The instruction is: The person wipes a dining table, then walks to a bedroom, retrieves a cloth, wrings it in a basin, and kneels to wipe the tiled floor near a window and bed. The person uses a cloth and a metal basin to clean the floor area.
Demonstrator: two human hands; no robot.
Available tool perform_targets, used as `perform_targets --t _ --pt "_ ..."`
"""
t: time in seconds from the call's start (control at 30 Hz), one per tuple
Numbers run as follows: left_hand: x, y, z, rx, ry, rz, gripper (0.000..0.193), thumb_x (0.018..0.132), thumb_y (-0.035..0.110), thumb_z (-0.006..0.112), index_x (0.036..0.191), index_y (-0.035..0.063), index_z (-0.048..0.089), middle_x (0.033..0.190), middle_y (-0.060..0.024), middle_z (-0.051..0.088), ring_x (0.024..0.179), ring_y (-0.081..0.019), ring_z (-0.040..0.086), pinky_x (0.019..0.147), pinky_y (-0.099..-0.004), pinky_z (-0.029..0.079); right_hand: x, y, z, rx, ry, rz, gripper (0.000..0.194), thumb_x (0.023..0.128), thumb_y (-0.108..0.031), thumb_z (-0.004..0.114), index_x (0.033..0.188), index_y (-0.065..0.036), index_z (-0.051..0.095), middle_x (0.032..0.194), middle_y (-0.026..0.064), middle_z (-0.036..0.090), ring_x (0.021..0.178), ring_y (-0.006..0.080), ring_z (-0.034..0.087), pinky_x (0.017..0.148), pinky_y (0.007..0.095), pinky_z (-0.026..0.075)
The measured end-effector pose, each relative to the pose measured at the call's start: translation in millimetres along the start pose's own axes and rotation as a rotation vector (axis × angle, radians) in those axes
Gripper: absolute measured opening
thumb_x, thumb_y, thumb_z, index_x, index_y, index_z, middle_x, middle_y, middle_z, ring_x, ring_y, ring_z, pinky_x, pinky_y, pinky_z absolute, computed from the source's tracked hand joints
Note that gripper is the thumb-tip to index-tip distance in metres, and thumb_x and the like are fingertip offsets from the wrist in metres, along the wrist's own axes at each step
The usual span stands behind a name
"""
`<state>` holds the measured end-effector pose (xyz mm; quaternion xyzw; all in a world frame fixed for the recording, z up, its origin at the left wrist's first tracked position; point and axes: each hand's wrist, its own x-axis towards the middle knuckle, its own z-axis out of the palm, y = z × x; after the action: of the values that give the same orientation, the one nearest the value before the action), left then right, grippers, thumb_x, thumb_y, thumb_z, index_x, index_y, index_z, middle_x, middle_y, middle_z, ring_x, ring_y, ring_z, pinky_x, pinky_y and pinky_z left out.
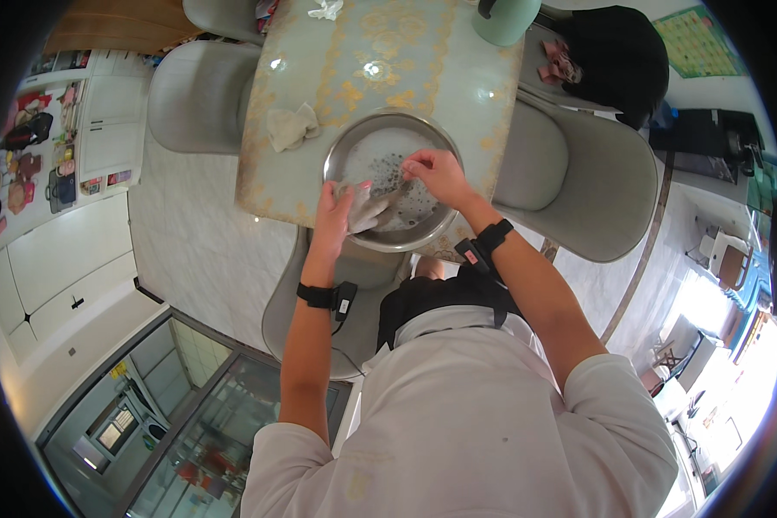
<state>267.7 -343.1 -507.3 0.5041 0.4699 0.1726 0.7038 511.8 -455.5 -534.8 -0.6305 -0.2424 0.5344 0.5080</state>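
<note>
A round stainless steel basin point(450, 228) stands near the front edge of the table, holding sudsy water point(388, 146) with bubbles. My left hand point(335, 210) is at the basin's left rim, its fingers closed around a wet, pale cloth item point(362, 212), possibly a sock. Part of the cloth hangs over the water. Above the right side of the basin, my right hand point(437, 173) has its thumb and fingertips pinched together near the cloth's far end. Whether anything is between those fingertips cannot be made out. Left of the basin, a crumpled off-white cloth point(292, 127) lies on the table.
The table point(285, 184) has a gold floral pattern. A pale green container point(506, 22) and a crumpled white tissue point(326, 9) sit at its far side. Grey chairs point(197, 97) point(596, 175) flank it, one with a black garment point(615, 61). Another chair point(291, 298) is by my left arm.
</note>
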Motion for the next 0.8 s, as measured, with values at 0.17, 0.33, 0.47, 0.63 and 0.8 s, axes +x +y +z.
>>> perform_targets --t 0.17,0.33,0.47,0.63,0.8 --pt "0.3 2.1 -7.0 0.085 -0.006 0.021 0.015 0.107 0.019 0.059 0.115 0.0081 0.052 0.111 -0.0035 0.061 0.101 -0.0111 0.057 0.09 -0.0296 0.05 -1.5 -9.0 -9.7 0.052 0.141 -0.049 0.019 0.1 -0.013 0.068 0.108 0.004 0.075 0.092 0.009 0.077 0.087 0.0153 0.074 0.083 0.03 0.057" --pt "-2.9 7.3 -3.3 0.005 -0.053 -0.021 0.015 0.107 0.017 0.057 0.117 0.0082 0.05 0.117 -0.0061 0.062 0.103 -0.0121 0.057 0.092 -0.0309 0.051 -5.7 -21.1 -15.9 0.231 0.144 -0.054 0.018 0.099 -0.009 0.069 0.109 0.005 0.075 0.094 0.0101 0.077 0.089 0.017 0.074 0.086 0.0307 0.059" --pt "-8.1 18.6 11.2 -0.035 -0.079 0.017 0.013 0.108 0.014 0.054 0.118 0.0084 0.049 0.128 -0.0112 0.065 0.112 -0.0151 0.059 0.097 -0.0323 0.051 -10.9 -26.8 -19.8 0.316 0.124 -0.029 0.018 0.099 -0.006 0.07 0.111 0.007 0.074 0.098 0.0118 0.077 0.092 0.0191 0.074 0.09 0.0324 0.06" --pt "-21.0 44.8 33.9 -0.265 -0.168 -0.006 0.012 0.108 0.012 0.05 0.119 0.0084 0.047 0.144 -0.0216 0.061 0.122 -0.0227 0.063 0.103 -0.0373 0.053 -15.1 -25.7 -20.4 0.391 0.058 -0.018 0.023 0.1 -0.007 0.068 0.118 0.008 0.07 0.106 0.0143 0.075 0.1 0.0228 0.074 0.098 0.0356 0.059" --pt "-28.2 63.1 45.3 -0.349 -0.222 -0.015 0.01 0.108 0.014 0.05 0.116 0.009 0.046 0.149 -0.0273 0.057 0.121 -0.0264 0.066 0.103 -0.0391 0.054 -16.8 -23.2 -20.2 0.529 -0.095 -0.074 0.03 0.102 -0.001 0.06 0.13 0.008 0.064 0.124 0.0209 0.072 0.118 0.0288 0.07 0.112 0.0414 0.052"
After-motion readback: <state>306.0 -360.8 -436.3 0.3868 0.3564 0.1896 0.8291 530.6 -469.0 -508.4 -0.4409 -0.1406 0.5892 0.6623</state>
